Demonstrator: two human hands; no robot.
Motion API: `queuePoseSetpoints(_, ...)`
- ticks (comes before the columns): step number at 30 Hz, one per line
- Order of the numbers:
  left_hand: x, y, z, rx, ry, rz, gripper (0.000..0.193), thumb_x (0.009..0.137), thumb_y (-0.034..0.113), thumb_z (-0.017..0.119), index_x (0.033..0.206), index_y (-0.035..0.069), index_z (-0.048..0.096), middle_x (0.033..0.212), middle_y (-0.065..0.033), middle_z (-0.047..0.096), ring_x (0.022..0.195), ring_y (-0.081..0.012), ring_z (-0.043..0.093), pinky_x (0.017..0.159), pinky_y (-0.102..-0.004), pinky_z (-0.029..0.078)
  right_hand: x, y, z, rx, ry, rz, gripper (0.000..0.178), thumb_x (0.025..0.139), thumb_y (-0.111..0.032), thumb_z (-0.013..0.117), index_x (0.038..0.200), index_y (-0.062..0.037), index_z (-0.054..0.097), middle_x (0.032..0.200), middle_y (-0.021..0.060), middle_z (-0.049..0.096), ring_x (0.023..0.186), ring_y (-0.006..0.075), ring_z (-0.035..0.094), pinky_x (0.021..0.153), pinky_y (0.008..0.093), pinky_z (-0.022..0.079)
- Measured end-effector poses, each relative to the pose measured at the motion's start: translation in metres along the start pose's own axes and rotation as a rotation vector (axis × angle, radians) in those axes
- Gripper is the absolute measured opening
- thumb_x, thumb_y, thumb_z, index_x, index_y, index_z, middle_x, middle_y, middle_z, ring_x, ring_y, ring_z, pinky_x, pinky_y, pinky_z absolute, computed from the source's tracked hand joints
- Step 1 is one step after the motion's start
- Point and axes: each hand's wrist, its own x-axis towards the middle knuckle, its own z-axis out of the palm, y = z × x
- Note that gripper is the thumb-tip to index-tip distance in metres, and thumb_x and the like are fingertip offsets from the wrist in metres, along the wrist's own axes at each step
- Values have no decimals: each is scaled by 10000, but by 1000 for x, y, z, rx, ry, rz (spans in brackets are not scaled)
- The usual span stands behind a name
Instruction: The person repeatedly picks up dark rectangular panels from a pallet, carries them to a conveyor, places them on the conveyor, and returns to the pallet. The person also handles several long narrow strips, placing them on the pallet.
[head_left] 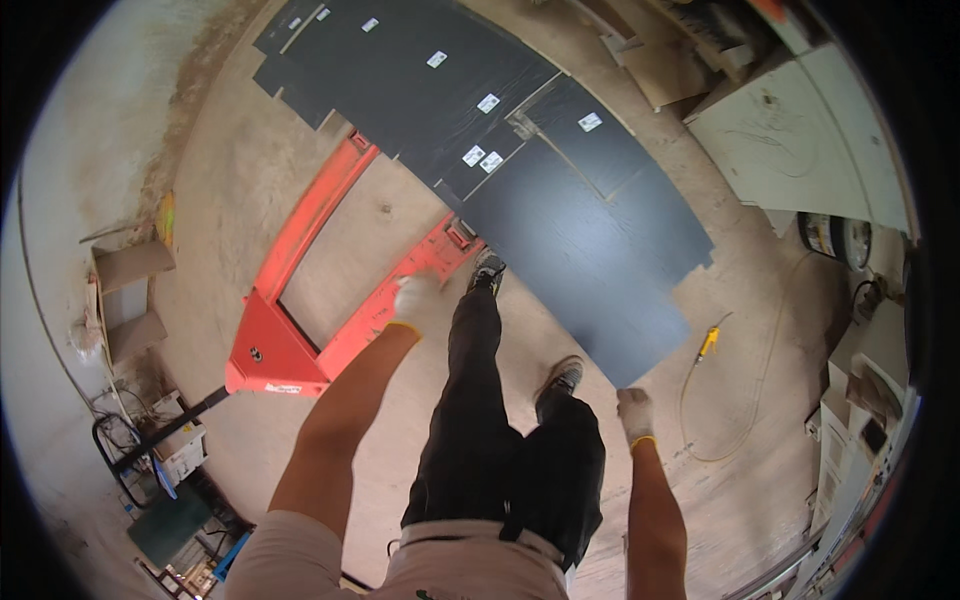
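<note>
Dark grey flat panels point(590, 270) with small white labels lie in a low, overlapping stack that runs from the upper left to the middle right. My right hand point(635, 412), in a pale glove with a yellow cuff, is closed close by the nearest corner of the panels. Whether that corner is in its fingers is hidden. In a matching glove, my left hand point(418, 297) hangs over one fork of a red pallet jack point(275, 350). Motion smears its fingers. The far ends of the forks reach the edge of the panel stack.
A yellow air blow gun point(708, 342) on a thin hose lies on the floor at right. A pale cabinet point(800, 140) and a wheel point(855, 240) stand beyond it. At left are a small shelf point(135, 262), a dark green seat point(168, 522) and the jack's black handle point(205, 403).
</note>
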Motion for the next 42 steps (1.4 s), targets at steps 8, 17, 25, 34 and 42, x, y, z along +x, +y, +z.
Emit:
queuePoseSetpoints(8,305,-2,35,-61,151,38,532,1084,470,555,1228,-33,648,1186,-202,693,1044,-426,698,937,-519,571,197,-298,179,-224,114,-394,439,995,-331,725,1281,1,710,1222,210,745,1192,351,713,1040,443,551)
queuePoseSetpoints(17,370,-11,89,-119,263,100,419,1068,431,611,1259,64,670,1345,-177,594,1231,-453,498,947,-588,521,391,-456,145,-572,643,-561,906,839,-274,928,1594,-63,474,1615,221,525,1454,394,558,1199,472,497)
queuePoseSetpoints(25,353,-4,77,-145,439,42,406,1000,429,707,1212,89,640,1317,-155,621,1142,-450,537,960,-569,498,468,-444,26,-713,459,-192,1185,729,-301,1014,1678,-55,348,1661,226,462,1517,373,509,1268,434,449)
queuePoseSetpoints(34,303,127,47,-588,186,185,423,986,411,782,1192,52,697,1115,-170,749,1042,-397,689,836,-451,627,370,-353,91,-677,424,171,1349,663,-485,1031,1681,-42,266,1622,209,442,1508,389,456,1209,442,502)
queuePoseSetpoints(42,269,219,85,-943,-193,34,456,1013,443,706,1116,0,734,1114,-231,759,1006,-410,737,958,-459,569,320,-278,141,-201,508,263,1290,734,-589,961,1671,-27,274,1637,233,411,1529,403,421,1196,475,505)
